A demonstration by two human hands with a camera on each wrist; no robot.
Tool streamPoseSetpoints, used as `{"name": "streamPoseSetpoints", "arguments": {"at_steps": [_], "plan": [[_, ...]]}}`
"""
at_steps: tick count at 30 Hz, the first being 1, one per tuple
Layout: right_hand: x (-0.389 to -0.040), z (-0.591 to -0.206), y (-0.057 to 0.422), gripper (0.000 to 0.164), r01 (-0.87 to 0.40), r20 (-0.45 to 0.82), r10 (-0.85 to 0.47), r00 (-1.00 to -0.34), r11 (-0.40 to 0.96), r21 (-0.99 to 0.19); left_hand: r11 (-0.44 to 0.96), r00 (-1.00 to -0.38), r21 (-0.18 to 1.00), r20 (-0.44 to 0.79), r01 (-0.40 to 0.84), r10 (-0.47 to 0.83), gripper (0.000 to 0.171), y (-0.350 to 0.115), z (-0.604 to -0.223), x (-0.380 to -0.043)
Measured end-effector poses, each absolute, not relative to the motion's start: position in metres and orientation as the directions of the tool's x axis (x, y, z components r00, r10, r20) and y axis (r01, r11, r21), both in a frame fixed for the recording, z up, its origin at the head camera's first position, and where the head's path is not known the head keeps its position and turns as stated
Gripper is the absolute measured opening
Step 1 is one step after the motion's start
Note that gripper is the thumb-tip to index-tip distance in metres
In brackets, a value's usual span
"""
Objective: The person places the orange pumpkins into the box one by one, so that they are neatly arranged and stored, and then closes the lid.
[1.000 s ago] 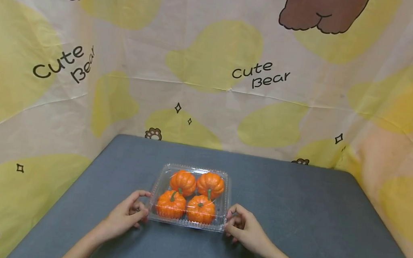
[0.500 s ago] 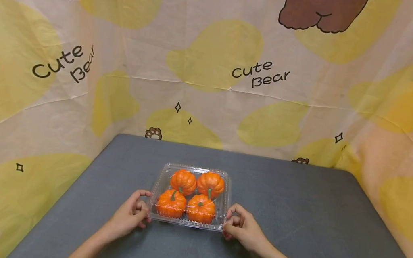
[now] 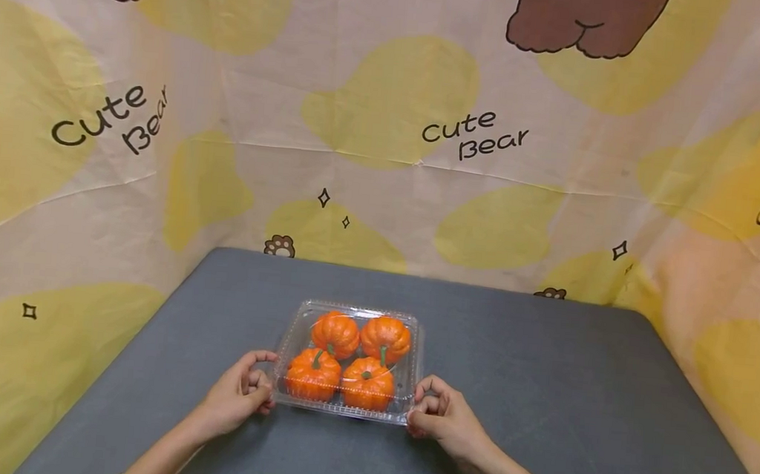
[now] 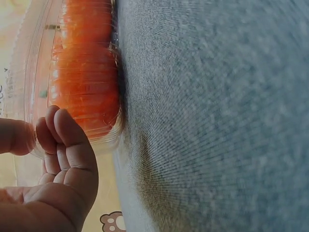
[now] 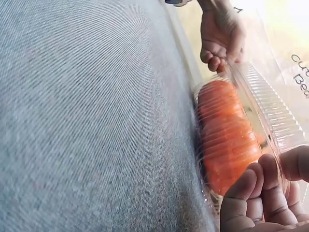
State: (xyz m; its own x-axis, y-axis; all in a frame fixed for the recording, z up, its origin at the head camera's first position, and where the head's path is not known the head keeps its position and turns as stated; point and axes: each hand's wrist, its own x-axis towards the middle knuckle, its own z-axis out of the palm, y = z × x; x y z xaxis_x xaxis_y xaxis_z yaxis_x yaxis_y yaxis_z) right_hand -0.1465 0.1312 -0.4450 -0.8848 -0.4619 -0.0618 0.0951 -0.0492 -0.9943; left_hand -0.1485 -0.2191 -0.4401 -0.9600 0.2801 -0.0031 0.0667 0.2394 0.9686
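Note:
A clear plastic clamshell box (image 3: 339, 410) sits on the table, its lid down. Several small orange pumpkins (image 3: 313, 375) with green stems are inside it, in two rows. At the box's front left corner, my left hand (image 3: 238, 395) pinches the rim between thumb and fingers; the left wrist view shows the fingertips (image 4: 67, 126) below the rim. My right hand (image 3: 449, 421) pinches the rim at the front right corner, with its thumb (image 5: 295, 163) over the edge in the right wrist view. Whether the lid is latched cannot be made out.
The grey cloth-covered table (image 3: 542, 384) extends around the box on all sides. A printed fabric backdrop (image 3: 376, 118) with yellow patches and bear drawings hangs behind the table and along both sides.
Over the last second both hands have drawn slightly inward onto the box's front corners, the right thumb coming over the rim. The box has stayed in place; the head view has shifted slightly.

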Motion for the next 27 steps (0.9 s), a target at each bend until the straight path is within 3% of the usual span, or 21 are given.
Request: {"name": "streamPoseSetpoints", "arguments": {"at_steps": [7,15,23,27], "plan": [[-0.146,-0.444,0.129,0.023,0.140,-0.107,-0.456,-0.884,-0.039,-0.989,0.221,-0.957,0.972,0.010,0.077,0.291,0.048,-0.221,-0.443,-0.146],[-0.150,-0.439,0.136,0.023,0.030,-0.105,-0.488,-0.867,0.159,-0.987,0.249,-0.978,0.968,-0.054,-0.002,0.200,0.046,-0.219,-0.440,-0.144],[-0.158,-0.429,0.153,0.020,-0.146,-0.051,-0.503,-0.863,0.344,-0.928,0.463,-0.981,0.880,0.015,0.105,0.194,0.040,-0.227,-0.433,-0.146],[-0.164,-0.415,0.163,0.020,-0.291,0.030,-0.436,-0.900,0.547,-0.785,0.602,-0.991,0.790,0.047,0.115,0.127,0.041,-0.228,-0.419,-0.150]]}}
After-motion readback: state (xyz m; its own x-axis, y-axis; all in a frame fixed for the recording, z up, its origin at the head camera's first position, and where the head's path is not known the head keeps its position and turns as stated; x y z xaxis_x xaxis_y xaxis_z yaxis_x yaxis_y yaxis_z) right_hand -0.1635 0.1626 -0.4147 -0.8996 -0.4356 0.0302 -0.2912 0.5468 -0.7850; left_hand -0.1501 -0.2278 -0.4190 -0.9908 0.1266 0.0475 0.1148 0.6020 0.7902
